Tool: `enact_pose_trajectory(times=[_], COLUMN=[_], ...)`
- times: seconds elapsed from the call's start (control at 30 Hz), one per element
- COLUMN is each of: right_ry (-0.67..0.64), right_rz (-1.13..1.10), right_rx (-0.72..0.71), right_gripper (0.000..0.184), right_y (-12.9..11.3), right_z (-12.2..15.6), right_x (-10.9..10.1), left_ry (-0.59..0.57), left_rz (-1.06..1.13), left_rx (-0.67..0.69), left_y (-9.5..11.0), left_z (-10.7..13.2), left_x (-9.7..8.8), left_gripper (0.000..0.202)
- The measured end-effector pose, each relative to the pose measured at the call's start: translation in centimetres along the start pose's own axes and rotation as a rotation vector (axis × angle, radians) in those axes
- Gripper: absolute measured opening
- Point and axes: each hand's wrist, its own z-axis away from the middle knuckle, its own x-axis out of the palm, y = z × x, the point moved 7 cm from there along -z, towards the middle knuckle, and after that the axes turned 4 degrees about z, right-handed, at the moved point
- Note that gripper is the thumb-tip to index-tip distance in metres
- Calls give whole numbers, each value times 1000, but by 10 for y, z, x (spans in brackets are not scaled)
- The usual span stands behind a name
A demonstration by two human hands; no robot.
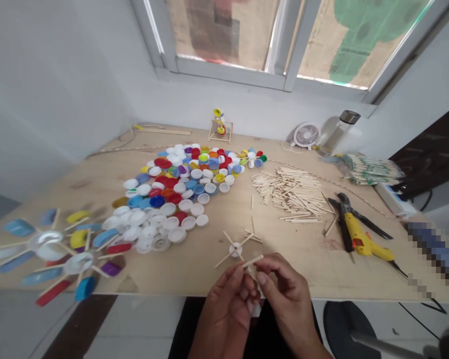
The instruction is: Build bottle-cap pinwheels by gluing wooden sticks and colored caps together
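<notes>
Both hands meet at the near edge of the wooden table (314, 254). My left hand (226, 311) and my right hand (284, 294) pinch together a short wooden stick (253, 261) between their fingertips, and something white shows between them lower down. Just beyond the fingers lies a white bottle cap with several sticks radiating from it (235, 248). A few loose sticks (253, 234) lie beside that cap.
A spread of coloured and white bottle caps (179, 192) covers the middle left. A pile of wooden sticks (294, 192) lies to the right, then pliers (344, 209) and a yellow glue gun (362, 242). Finished cap-and-stick pinwheels (60, 249) sit far left. A small fan (306, 134) and bottle (338, 130) stand at the back.
</notes>
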Motion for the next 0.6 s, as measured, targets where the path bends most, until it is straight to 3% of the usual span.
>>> enact_pose_trajectory(times=[0.1, 0.23, 0.37, 0.43, 0.5, 0.53, 0.6], right_ry=[-2, 21, -8, -13, -52, -101, -227], right_rz=[-158, -184, -144, -17, 179, 276, 449], right_rx=[125, 160, 175, 132, 82, 70, 50], right_gripper=[12, 14, 17, 17, 16, 14, 11], right_y=[9, 8, 5, 1, -1, -1, 4], right_z=[-1, -1, -7, -16, -28, -34, -44], right_x=[9, 15, 14, 4, -7, -10, -12], left_ry=[7, 12, 46, 142, 235, 227, 72], left_rz=[24, 14, -242, -530, -856, -1021, -1333], left_rx=[-39, -54, 23, 228, 572, 763, 996], left_y=[-4, -8, 3, 29, 65, 80, 90], left_z=[-1, -2, 4, 11, 20, 24, 22], left_x=[-1, -3, -8, -15, -16, -11, 2], left_gripper=[18, 23, 26, 25, 18, 12, 14])
